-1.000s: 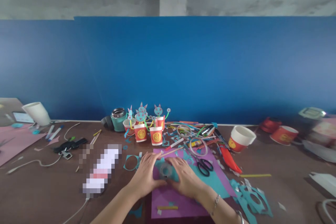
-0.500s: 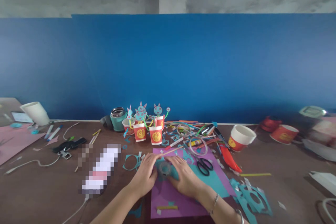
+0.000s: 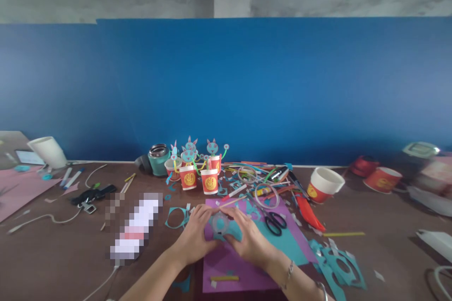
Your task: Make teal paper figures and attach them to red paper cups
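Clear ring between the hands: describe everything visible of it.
The clear ring is round and looks like see-through plastic, perhaps a tape roll, with a small dark mark on its near edge; blur hides finer detail. It sits between the left hand and right hand, over teal paper. Whether either hand or the paper touches it cannot be told.

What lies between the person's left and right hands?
The head view shows a clear, ring-shaped object between the left hand and the right hand, with light-blue paper beside it; whether either hand grips it is unclear.
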`<action>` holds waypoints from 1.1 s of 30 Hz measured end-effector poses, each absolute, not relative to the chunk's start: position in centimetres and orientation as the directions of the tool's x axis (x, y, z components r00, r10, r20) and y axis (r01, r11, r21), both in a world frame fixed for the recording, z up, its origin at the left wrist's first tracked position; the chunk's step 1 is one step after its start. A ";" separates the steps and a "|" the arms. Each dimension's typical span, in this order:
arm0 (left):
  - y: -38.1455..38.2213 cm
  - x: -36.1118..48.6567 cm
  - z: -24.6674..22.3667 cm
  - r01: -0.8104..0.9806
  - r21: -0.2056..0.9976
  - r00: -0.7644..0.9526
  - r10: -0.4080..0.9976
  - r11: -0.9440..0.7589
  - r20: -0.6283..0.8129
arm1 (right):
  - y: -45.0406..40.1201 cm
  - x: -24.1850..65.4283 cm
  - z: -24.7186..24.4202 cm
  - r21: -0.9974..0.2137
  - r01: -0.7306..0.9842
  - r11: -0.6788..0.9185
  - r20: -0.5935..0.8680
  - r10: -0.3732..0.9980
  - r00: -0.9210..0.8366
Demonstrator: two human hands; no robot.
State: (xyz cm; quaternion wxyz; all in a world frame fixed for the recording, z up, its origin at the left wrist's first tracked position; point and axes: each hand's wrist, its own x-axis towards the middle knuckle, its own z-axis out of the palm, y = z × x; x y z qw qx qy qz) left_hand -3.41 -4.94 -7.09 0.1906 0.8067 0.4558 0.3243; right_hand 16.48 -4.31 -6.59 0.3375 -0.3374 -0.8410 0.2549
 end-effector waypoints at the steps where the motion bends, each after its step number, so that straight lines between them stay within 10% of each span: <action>1: -4.9 -3.4 -7.2 0.614 0.596 0.375 0.856 -0.517 0.356 | -4.4 16.4 -6.5 -0.656 0.387 0.648 0.399 0.733 -0.552; 9: -5.3 -3.1 -6.9 0.574 0.674 0.271 0.884 -0.466 0.381 | -3.8 16.6 -6.1 -0.683 0.345 0.644 0.458 0.746 -0.484; 20: -5.1 -3.2 -5.7 0.023 0.987 0.123 0.980 -0.157 0.153 | -3.3 16.6 -7.0 -0.698 0.395 0.597 0.447 0.794 -0.412; 27: -5.1 -3.3 -6.0 0.276 0.930 0.104 0.969 -0.245 0.224 | -2.8 16.8 -7.1 -0.734 0.390 0.556 0.521 0.829 -0.202; 33: -5.0 -2.6 -7.1 0.655 0.627 0.244 0.904 -0.421 0.352 | -2.7 16.9 -6.9 -0.760 0.421 0.495 0.514 0.854 -0.078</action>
